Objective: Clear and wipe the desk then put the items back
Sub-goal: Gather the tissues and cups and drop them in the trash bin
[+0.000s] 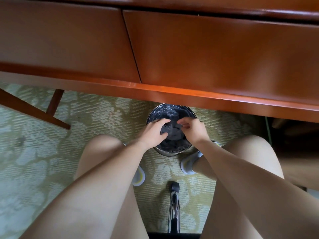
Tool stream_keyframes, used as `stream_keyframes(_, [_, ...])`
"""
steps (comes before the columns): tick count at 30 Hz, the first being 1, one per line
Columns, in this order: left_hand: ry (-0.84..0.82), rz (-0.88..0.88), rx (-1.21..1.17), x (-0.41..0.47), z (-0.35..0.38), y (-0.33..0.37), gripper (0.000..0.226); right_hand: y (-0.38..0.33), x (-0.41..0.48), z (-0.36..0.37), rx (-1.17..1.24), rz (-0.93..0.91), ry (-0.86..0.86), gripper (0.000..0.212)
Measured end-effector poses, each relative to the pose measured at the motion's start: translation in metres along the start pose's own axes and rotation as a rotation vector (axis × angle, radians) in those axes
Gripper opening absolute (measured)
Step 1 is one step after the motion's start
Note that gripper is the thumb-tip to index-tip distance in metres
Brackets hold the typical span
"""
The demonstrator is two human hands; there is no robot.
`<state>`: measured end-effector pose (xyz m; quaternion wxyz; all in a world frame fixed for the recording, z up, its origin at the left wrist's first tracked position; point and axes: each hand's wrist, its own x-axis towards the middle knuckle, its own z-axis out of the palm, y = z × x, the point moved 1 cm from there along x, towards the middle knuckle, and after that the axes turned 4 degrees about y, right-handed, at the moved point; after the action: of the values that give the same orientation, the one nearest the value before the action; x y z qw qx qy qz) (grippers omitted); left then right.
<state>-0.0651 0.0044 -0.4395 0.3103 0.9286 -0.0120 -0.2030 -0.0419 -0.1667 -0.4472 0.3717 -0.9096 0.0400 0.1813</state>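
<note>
Under the desk [189, 94], left hand [152, 131] and right hand [194, 129] both pinch what looks like crumpled dark plastic [172, 131] in the waste bin [172, 153], likely binning rubbish; next, release it, then wipe.

Carpet [51, 152]: green and cream, flower pattern, covers the floor.
Caster [175, 186]: black wheel on a chrome leg, 6 o'clock.
Right slipper [189, 163]: grey, yellow trim, just right of centre.
Left slipper [139, 176]: same, partly hidden.
Wooden legs [34, 111]: brown, slanted, 9 o'clock.
</note>
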Motion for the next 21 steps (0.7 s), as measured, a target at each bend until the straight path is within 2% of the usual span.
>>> stream_keyframes(9, [0.037,-0.019,0.007,-0.025,-0.022,0.014,0.051,-0.013,-0.033,-0.013,0.031,-0.040,-0.015,0.031])
stream_keyframes(15, [0.075,0.070,0.080,-0.053,-0.045,0.040,0.052,-0.040,-0.063,-0.035,0.012,-0.105,0.027,0.032])
stream_keyframes(21, [0.104,0.157,0.118,-0.094,-0.072,0.069,0.044,-0.068,-0.102,-0.065,-0.035,-0.216,0.076,0.026])
